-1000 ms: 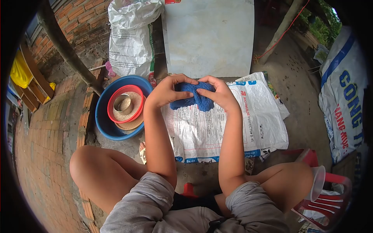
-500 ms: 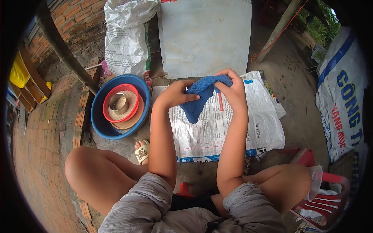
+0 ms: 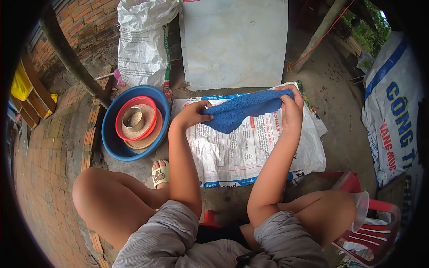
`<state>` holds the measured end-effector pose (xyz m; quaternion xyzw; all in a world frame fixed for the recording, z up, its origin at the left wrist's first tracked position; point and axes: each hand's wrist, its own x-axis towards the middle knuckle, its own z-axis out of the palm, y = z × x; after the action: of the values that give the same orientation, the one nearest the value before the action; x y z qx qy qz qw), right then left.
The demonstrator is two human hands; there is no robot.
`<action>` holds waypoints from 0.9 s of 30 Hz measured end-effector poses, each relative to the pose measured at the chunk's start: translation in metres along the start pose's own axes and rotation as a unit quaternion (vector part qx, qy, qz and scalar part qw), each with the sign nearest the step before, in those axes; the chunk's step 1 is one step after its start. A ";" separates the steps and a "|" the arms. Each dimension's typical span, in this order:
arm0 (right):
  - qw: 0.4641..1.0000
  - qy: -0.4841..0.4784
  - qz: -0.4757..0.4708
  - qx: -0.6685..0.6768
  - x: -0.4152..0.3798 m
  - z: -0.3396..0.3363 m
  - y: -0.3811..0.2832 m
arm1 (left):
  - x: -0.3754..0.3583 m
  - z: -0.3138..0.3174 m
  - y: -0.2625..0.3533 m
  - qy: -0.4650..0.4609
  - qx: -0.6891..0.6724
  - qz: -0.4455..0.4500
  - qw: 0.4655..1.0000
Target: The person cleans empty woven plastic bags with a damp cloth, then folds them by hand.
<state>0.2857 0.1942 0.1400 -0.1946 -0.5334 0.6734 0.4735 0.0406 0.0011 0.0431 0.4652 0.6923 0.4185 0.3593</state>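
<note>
Blue cloth (image 3: 243, 108) is stretched mid-frame, above the white sack (image 3: 237, 158). Your left hand (image 3: 190, 115) pinches its left end; your right hand (image 3: 292, 112) grips the right end, higher in frame. Lower edge droops nearer your left hand. For an even spread, pinch close to the corners, draw both hands apart gently, same tension each side.
</note>
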 end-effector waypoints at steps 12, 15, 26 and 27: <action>0.989 0.001 0.030 -0.147 0.011 -0.045 0.050 | 0.021 0.010 -0.014 0.356 0.020 0.132 0.925; 0.928 -0.168 0.088 -0.320 0.010 -0.074 0.086 | 0.020 0.020 -0.048 0.325 0.095 0.060 0.939; 0.711 -0.272 0.501 -0.412 -0.053 -0.110 0.204 | -0.003 0.079 -0.199 -0.027 0.117 -0.188 0.975; 0.744 -0.243 0.469 -0.410 -0.047 -0.112 0.208 | 0.005 0.078 -0.190 0.029 0.121 -0.176 0.976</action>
<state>0.3039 0.2180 -0.0992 -0.4254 -0.6963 0.5517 -0.1727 0.0429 -0.0158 -0.1621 0.3636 0.8190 0.2747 0.3486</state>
